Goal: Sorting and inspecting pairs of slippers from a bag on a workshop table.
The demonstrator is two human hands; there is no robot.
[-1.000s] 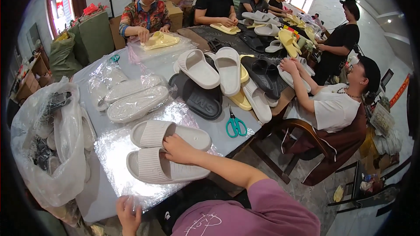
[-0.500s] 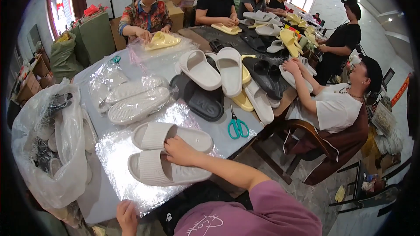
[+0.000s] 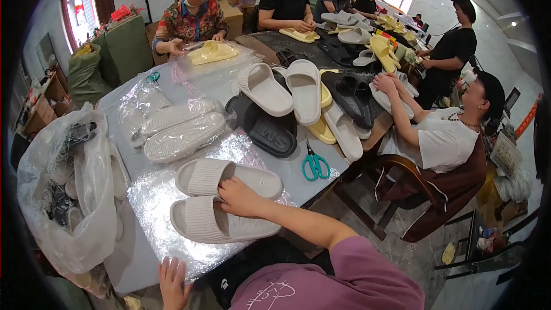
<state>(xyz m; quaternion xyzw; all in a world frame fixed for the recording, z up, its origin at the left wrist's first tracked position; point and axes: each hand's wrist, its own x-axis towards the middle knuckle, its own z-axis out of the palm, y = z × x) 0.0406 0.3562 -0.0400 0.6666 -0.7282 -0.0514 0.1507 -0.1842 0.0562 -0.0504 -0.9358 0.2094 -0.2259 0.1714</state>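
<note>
Right hand, fingers loosely curled, rests across a pair of pale grey slide sandals lying side by side on a clear plastic bag, long axes running leftward from it; left hand, fingers spread, presses the bag's near edge at the table rim

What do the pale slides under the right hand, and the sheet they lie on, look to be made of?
The pale slides look like moulded foam or soft rubber: matte, one-piece, ribbed straps, thick soles. The sheet beneath seems thin clear plastic film, glossy and crinkled with bright glints. The right hand rests on the slides; the left hand touches the sheet's near edge.
</note>
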